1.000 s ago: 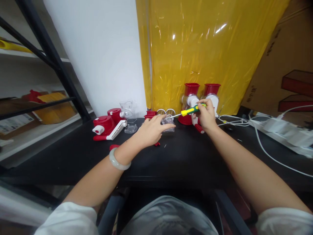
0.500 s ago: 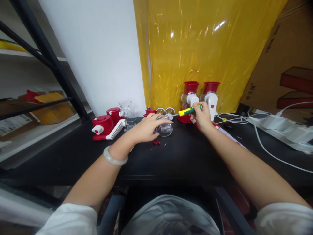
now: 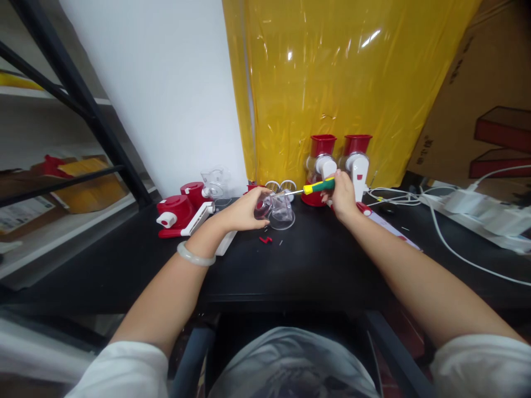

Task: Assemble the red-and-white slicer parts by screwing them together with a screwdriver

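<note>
A clear plastic part (image 3: 282, 213) rests on the black table, and my left hand (image 3: 248, 211) grips its left end between thumb and fingers. My right hand (image 3: 342, 198) is closed round the green and yellow handle of a screwdriver (image 3: 318, 186), held nearly level. Its metal shaft points left and reaches the upper side of the clear part; whether the tip touches is too small to tell. A small red piece (image 3: 266, 240) and a tiny metal bit (image 3: 281, 242) lie just in front of the clear part.
Two red and white machines (image 3: 323, 157) (image 3: 357, 160) stand behind my right hand. Red bases (image 3: 175, 213) with white parts sit at the left. Metal-mesh drums (image 3: 287, 188) are behind the clear part. White cables and a power strip (image 3: 489, 213) lie at the right, by a carton (image 3: 464, 110).
My left hand has shifted slightly left and closed round the end of the clear part, showing more of it. My right fingers have moved on the screwdriver handle.
</note>
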### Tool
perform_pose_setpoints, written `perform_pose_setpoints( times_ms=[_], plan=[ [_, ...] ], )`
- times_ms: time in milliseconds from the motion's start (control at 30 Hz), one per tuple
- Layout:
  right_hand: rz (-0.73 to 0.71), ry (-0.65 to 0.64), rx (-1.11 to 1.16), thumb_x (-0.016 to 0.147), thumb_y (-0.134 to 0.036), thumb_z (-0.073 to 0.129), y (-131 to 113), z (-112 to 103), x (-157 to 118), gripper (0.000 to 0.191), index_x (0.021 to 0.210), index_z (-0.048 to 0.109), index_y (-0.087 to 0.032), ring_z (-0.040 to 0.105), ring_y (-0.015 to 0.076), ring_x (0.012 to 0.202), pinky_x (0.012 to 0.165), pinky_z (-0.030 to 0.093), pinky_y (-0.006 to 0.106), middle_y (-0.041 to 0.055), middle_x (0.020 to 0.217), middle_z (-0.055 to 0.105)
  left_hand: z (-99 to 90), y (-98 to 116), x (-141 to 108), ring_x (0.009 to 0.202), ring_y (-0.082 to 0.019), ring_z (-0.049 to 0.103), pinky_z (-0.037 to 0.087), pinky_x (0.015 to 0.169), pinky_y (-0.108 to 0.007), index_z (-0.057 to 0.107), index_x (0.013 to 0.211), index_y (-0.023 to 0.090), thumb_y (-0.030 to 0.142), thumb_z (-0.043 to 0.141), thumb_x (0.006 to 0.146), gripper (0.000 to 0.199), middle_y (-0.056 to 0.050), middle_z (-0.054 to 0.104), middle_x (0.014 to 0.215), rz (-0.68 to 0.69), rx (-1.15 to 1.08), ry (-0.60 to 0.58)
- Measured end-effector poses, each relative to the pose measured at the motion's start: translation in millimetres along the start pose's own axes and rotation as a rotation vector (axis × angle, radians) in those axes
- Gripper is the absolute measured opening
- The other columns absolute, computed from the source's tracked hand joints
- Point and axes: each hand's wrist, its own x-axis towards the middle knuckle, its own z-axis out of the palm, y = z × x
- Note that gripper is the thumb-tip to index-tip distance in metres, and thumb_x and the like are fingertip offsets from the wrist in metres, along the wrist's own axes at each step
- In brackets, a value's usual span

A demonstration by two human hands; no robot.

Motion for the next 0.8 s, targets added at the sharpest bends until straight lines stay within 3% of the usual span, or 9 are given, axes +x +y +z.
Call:
perform_pose_setpoints(
  times_ms=[167, 333, 600, 800],
  plan=[
    [0.058, -0.038, 0.101, 0.086, -0.048, 0.045, -1, 0, 0, 0.023, 0.089, 0.046, -0.025, 0.051, 0.0125, 0.038, 0.034, 0.037, 0.023, -0.0059, 0.057, 0.053, 2.7, -11, 0, 0.119, -0.029, 0.053, 0.043, 0.104, -0.048, 0.045, 0.134, 0.018, 0.039, 0.073, 0.072, 0.071, -0.014, 0.051, 0.129, 0.023, -0.002, 0.023],
    [0.078, -0.038, 0.061, 0.086, -0.04, 0.045, 0, 2, 1, 0.015, 0.09, 0.043, -0.026, 0.051, 0.0116, 0.038, 0.036, 0.039, 0.023, -0.0071, 0.056, 0.05, 2.1, -14, 0, 0.118, -0.029, 0.052, 0.045, 0.101, -0.048, 0.043, 0.141, 0.026, 0.046, 0.071, 0.076, 0.073, -0.011, 0.048, 0.129, -0.02, -0.05, 0.006],
    [0.126, -0.041, 0.038, 0.086, -0.049, 0.05, 7, 4, 3, 0.027, 0.093, 0.04, -0.026, 0.05, 0.009, 0.035, 0.036, 0.04, 0.02, -0.0102, 0.054, 0.049, 3.4, -20, -1, 0.117, -0.027, 0.051, 0.041, 0.104, -0.048, 0.034, 0.148, 0.03, 0.045, 0.068, 0.08, 0.078, -0.009, 0.049, 0.126, -0.025, -0.04, -0.034],
    [0.202, -0.04, 0.035, 0.084, -0.06, 0.051, 4, 7, 2, 0.037, 0.093, 0.039, -0.026, 0.05, 0.0098, 0.035, 0.034, 0.039, 0.019, -0.0106, 0.051, 0.048, 9.9, -20, -1, 0.117, -0.028, 0.051, 0.042, 0.103, -0.047, 0.035, 0.147, 0.026, 0.045, 0.063, 0.083, 0.073, -0.011, 0.048, 0.128, -0.014, -0.02, -0.029]
  ],
)
